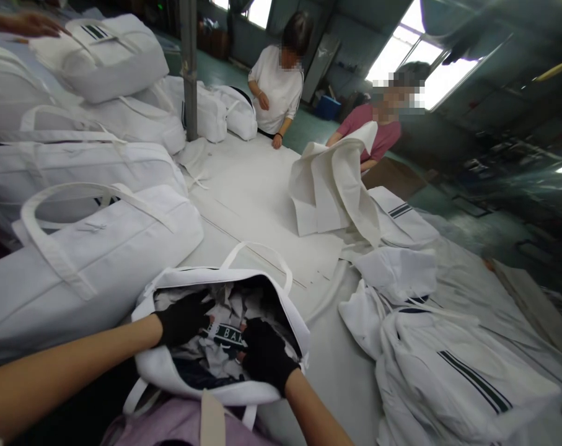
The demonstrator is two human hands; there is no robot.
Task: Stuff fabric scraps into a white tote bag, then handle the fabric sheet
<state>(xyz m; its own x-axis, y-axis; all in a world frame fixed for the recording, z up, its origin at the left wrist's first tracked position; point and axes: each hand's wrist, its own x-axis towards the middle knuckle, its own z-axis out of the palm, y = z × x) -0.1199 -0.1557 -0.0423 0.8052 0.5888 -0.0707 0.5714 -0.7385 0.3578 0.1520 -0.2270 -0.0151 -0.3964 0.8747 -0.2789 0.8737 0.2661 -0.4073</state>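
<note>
An unzipped white duffel bag (225,391) is in front of me, its mouth facing up and crumpled pale paper (237,303) inside. Both hands reach into it in black fingerless gloves. My left hand (186,319) lies over the paper at the left, fingers spread, the fingertips near a dark green strip (228,335) with white letters. At the strip's right end, my right hand (267,354) has its fingers bent against it and seems to pinch it. The paper partly hides the strip. One bag handle (262,248) stands up behind the opening.
Filled white bags (90,254) are piled along the left. Limp white bags with green stripes (448,365) lie at the right. A metal post (189,74) rises behind the pile. Across the table (248,186), one person (281,87) stands; another (387,133) handles white sheets (334,186).
</note>
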